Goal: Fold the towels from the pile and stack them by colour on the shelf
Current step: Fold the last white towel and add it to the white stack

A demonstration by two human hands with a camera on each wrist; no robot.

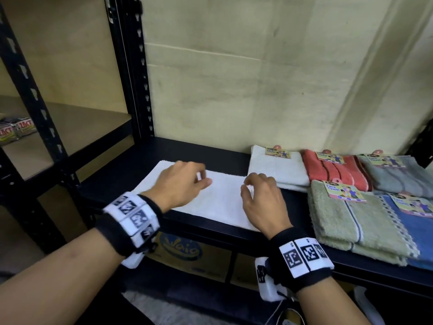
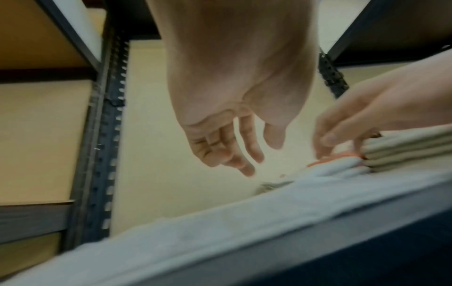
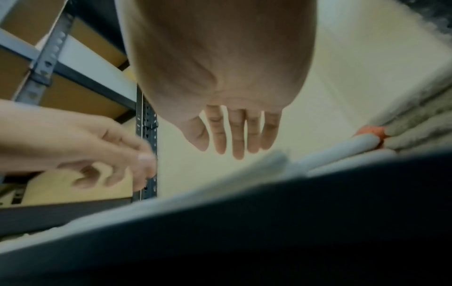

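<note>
A white towel (image 1: 210, 202) lies flat on the black shelf (image 1: 210, 148), its long side along the front edge. My left hand (image 1: 201, 177) hovers over its left half with fingers loosely curled and nothing in them; the left wrist view shows these fingers (image 2: 244, 154) hanging relaxed above the cloth (image 2: 220, 222). At the towel's right end my right hand (image 1: 250, 186) is equally empty, its fingers (image 3: 234, 135) straight and pointing down. To the right lie folded stacks: white (image 1: 276, 167), red (image 1: 335, 172), grey (image 1: 398, 177), green (image 1: 351, 219) and blue (image 1: 417, 228).
Black slotted uprights (image 1: 138, 66) stand at the shelf's left end, with another shelf unit beyond holding packets (image 1: 16, 130). A cardboard box (image 1: 187, 252) sits on the level below. The pale wall (image 1: 257, 78) closes the back.
</note>
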